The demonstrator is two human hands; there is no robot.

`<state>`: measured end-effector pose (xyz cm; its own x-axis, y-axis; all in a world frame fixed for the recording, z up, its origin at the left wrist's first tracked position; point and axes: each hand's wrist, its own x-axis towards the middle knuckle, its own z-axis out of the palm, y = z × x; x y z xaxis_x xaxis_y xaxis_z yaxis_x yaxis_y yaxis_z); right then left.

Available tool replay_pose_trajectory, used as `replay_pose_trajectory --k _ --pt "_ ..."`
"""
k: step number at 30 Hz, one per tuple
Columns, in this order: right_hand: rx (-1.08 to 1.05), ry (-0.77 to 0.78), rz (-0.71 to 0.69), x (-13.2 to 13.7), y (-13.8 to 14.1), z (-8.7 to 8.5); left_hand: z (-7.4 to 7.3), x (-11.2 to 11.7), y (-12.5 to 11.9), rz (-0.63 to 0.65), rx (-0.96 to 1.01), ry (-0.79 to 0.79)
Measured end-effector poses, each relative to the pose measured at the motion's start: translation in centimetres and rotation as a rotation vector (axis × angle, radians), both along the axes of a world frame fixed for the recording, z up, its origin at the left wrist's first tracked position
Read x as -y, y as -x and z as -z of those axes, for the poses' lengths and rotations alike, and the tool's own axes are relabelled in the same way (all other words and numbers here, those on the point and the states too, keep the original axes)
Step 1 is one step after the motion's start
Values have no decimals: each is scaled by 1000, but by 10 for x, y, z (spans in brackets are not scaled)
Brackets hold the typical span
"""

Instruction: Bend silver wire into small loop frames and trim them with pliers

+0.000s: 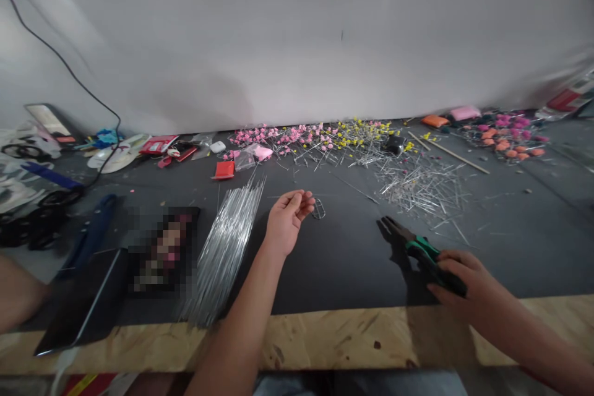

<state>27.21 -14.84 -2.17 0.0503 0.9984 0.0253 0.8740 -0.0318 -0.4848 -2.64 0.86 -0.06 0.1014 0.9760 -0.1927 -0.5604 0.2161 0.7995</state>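
Observation:
My left hand (286, 218) is raised over the middle of the table, thumb and fingers pinched on a thin wire. Just right of the fingertips shows the wire's bent, looped end (318, 209); a straight thin length seems to stick out on the left. In my right hand (468, 281) are pliers (424, 252) with green and black handles, their jaws pointing up and left above the dark tabletop. A bundle of straight silvery wires (227, 235) lies left of my left forearm. Beyond the pliers is a loose heap of short wires (420, 189).
Wires with pink (297, 135) and yellow tips (359, 127) line the wall. Orange and magenta-tipped ones (505, 142) lie at the right, near a wooden stick (457, 154). At the left are a dark phone (88, 300), a red packet (224, 170) and another person's arm (18, 294).

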Motion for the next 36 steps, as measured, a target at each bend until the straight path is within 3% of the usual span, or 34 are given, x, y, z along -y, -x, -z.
replay_pose_trajectory --k 3,7,10,13,16,20,26,28,34,36 --pt "101 -2 26 -2 1 -2 2 1 4 48 26 30" --pt "57 -109 11 -18 23 -25 2 0 5 68 55 33" --pt "-250 37 2 -32 59 -47 1 2 3 94 68 27" --pt "-704 184 157 -42 97 -61 -2 7 2 153 79 13" --pt "-1083 128 208 -49 121 -63 -6 10 3 215 80 -5" --pt "-1381 23 251 -60 130 -59 -10 12 6 280 82 7" --pt "-1502 171 279 -74 136 -58 -11 19 10 629 122 22" --pt "-1502 206 278 -77 137 -54 -12 20 10 675 103 27" --pt "-1522 35 369 -88 131 -39 -8 12 5 377 93 -34" --pt "-1436 61 349 -90 133 -36 -6 6 4 291 101 -50"
